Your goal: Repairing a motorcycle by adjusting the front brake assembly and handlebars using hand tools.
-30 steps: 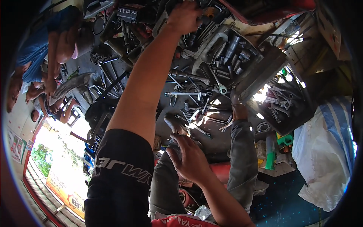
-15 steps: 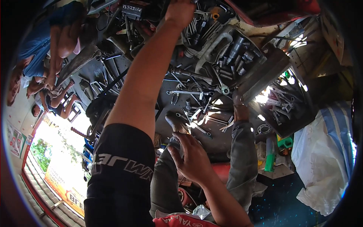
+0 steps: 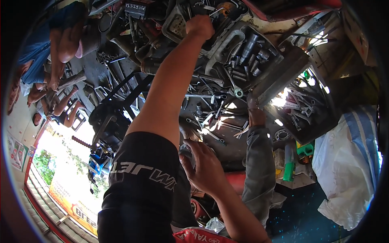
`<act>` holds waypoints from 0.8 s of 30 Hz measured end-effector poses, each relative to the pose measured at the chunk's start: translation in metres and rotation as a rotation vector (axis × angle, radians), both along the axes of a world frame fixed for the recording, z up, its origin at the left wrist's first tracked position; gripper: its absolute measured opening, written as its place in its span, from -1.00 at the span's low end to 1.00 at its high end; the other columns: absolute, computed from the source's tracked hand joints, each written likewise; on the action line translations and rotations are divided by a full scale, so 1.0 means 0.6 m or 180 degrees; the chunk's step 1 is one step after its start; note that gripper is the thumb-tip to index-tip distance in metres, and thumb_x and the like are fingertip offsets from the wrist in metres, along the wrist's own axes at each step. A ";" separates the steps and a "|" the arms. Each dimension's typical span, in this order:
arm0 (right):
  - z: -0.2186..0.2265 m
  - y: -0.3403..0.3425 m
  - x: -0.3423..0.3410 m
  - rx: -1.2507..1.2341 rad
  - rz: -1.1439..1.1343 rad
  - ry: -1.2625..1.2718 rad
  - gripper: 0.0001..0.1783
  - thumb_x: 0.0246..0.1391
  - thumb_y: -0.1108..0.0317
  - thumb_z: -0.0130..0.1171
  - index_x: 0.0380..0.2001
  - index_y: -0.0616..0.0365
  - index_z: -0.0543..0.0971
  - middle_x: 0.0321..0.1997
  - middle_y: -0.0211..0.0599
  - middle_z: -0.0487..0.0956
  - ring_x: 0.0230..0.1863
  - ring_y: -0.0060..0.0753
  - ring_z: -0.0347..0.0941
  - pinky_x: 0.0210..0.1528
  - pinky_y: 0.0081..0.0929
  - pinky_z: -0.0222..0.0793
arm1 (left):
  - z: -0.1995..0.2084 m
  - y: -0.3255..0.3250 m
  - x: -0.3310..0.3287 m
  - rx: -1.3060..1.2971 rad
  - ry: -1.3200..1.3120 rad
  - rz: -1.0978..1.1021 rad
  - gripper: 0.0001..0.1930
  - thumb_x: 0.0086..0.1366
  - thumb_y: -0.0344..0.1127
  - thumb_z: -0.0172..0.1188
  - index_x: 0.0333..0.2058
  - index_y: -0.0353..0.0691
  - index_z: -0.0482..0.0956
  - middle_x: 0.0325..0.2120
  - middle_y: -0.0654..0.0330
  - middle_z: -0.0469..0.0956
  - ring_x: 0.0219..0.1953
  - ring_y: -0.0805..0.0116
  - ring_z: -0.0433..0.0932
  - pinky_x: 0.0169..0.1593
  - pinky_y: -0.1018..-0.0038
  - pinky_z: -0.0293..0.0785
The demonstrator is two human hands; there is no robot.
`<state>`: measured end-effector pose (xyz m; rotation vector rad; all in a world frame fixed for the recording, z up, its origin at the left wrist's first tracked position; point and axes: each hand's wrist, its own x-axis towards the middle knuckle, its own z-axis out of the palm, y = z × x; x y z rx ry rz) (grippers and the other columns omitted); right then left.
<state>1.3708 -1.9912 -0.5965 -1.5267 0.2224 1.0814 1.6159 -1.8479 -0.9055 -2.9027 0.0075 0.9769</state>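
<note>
My left arm, in a black sleeve, stretches to the far side of the floor. Its hand [image 3: 199, 27] is curled closed among the tools there, and a thin shiny metal rod [image 3: 216, 12] shows at its fingertips; whether the fingers grip it is unclear. Just right of that hand lies a grey tray [image 3: 216, 60] with several sockets [image 3: 250, 46]. A ratchet-type wrench [image 3: 236, 88] rests at the tray's near end. My right hand [image 3: 204, 167] hovers by my knee with its fingers extended, holding nothing. Loose spanners [image 3: 206, 96] are scattered beyond it.
At right stands a dark toolbox [image 3: 324, 125] of spanners, with a long metal bar [image 3: 279, 81] beside it. A white sack [image 3: 340, 170] and a green bottle [image 3: 304, 152] are nearer. Other people [image 3: 60, 44] sit at left. A dark machine part [image 3: 107, 119] lies left of my arm.
My left hand has come slightly nearer and its forearm has swung to the right, covering my left foot more. The right hand has barely moved.
</note>
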 end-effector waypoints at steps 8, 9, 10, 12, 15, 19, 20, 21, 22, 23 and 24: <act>0.005 -0.006 0.003 0.0090 -0.0155 0.0118 -0.55 0.28 0.22 0.19 0.14 0.22 0.46 0.04 0.12 0.56 0.03 0.21 0.53 0.08 -0.03 0.46 | 0.056 0.053 0.108 -0.0691 -0.0514 0.0487 -0.69 0.40 -0.15 0.14 -0.31 -0.35 0.56 -0.42 -0.16 0.56 -0.43 -0.04 0.56 -0.30 0.05 0.50; 0.001 -0.006 0.000 0.0054 -0.0196 0.0071 -0.56 0.28 0.22 0.20 0.13 0.22 0.46 0.04 0.12 0.56 0.03 0.22 0.54 0.07 -0.03 0.46 | 0.049 0.054 0.107 -0.0693 -0.0512 0.0499 -0.69 0.40 -0.15 0.14 -0.31 -0.35 0.56 -0.42 -0.16 0.56 -0.43 -0.04 0.56 -0.30 0.05 0.50; -0.002 -0.005 -0.002 0.0049 -0.0182 0.0073 -0.56 0.28 0.22 0.20 0.13 0.22 0.46 0.04 0.12 0.56 0.03 0.22 0.54 0.07 -0.03 0.46 | 0.041 0.054 0.105 -0.0699 -0.0567 0.0564 -0.69 0.38 -0.14 0.16 -0.33 -0.33 0.56 -0.44 -0.12 0.56 -0.43 -0.02 0.55 -0.30 0.06 0.50; 0.000 -0.001 -0.003 0.0091 -0.0153 0.0076 -0.55 0.28 0.22 0.20 0.14 0.22 0.45 0.04 0.13 0.55 0.03 0.22 0.54 0.07 -0.04 0.47 | 0.035 0.054 0.109 -0.0668 -0.0707 0.0672 -0.70 0.35 -0.12 0.20 -0.37 -0.30 0.58 -0.47 -0.05 0.54 -0.45 0.04 0.53 -0.30 0.09 0.51; -0.002 0.001 -0.005 0.0051 -0.0113 0.0062 -0.54 0.28 0.22 0.20 0.15 0.21 0.45 0.04 0.13 0.55 0.03 0.21 0.54 0.06 -0.04 0.47 | 0.030 0.050 0.106 -0.0632 -0.0895 0.0849 -0.70 0.30 -0.09 0.26 -0.43 -0.24 0.60 -0.52 0.06 0.52 -0.47 0.11 0.50 -0.30 0.14 0.53; -0.005 0.004 -0.012 0.0024 -0.0092 0.0062 -0.54 0.29 0.22 0.19 0.16 0.22 0.44 0.04 0.13 0.55 0.04 0.20 0.53 0.07 -0.04 0.46 | 0.051 0.032 0.064 -0.0448 -0.0195 0.0776 -0.63 0.37 -0.04 0.16 -0.15 -0.24 0.71 -0.15 -0.05 0.67 -0.10 0.00 0.66 -0.08 0.10 0.62; -0.005 0.005 -0.013 0.0000 -0.0037 -0.0006 -0.53 0.29 0.22 0.19 0.16 0.22 0.44 0.04 0.12 0.55 0.04 0.20 0.53 0.07 -0.05 0.46 | 0.055 0.029 0.057 -0.0444 -0.0192 0.0785 -0.63 0.37 -0.04 0.16 -0.15 -0.24 0.71 -0.15 -0.05 0.67 -0.10 0.00 0.66 -0.08 0.10 0.62; -0.005 0.006 -0.013 -0.0027 0.0018 -0.0074 -0.53 0.29 0.22 0.19 0.16 0.23 0.44 0.03 0.12 0.55 0.04 0.19 0.53 0.07 -0.05 0.46 | 0.059 0.025 0.052 -0.0254 0.0075 0.0651 -0.59 0.38 -0.01 0.16 -0.12 -0.26 0.69 -0.08 -0.06 0.64 -0.05 0.00 0.64 -0.04 0.10 0.61; -0.006 0.006 -0.013 -0.0031 0.0025 -0.0069 -0.53 0.29 0.22 0.19 0.16 0.23 0.44 0.03 0.12 0.55 0.04 0.19 0.53 0.07 -0.05 0.46 | 0.061 0.021 0.047 -0.0068 0.0342 0.0516 -0.55 0.38 0.02 0.15 -0.09 -0.29 0.67 0.00 -0.07 0.60 0.01 -0.01 0.62 0.01 0.10 0.59; -0.005 0.006 -0.011 -0.0016 0.0043 -0.0053 -0.53 0.29 0.22 0.19 0.16 0.23 0.44 0.03 0.12 0.55 0.03 0.19 0.53 0.07 -0.05 0.46 | 0.061 0.018 0.045 0.0129 0.0606 0.0378 -0.51 0.39 0.06 0.15 -0.06 -0.32 0.66 0.07 -0.08 0.57 0.06 -0.01 0.59 0.05 0.10 0.58; -0.003 0.007 -0.010 -0.0004 0.0061 -0.0037 -0.53 0.29 0.21 0.18 0.16 0.24 0.44 0.03 0.11 0.55 0.03 0.19 0.53 0.06 -0.05 0.46 | 0.052 0.017 0.041 0.0134 0.0608 0.0383 -0.51 0.39 0.06 0.15 -0.06 -0.32 0.66 0.07 -0.08 0.57 0.06 -0.01 0.59 0.05 0.10 0.58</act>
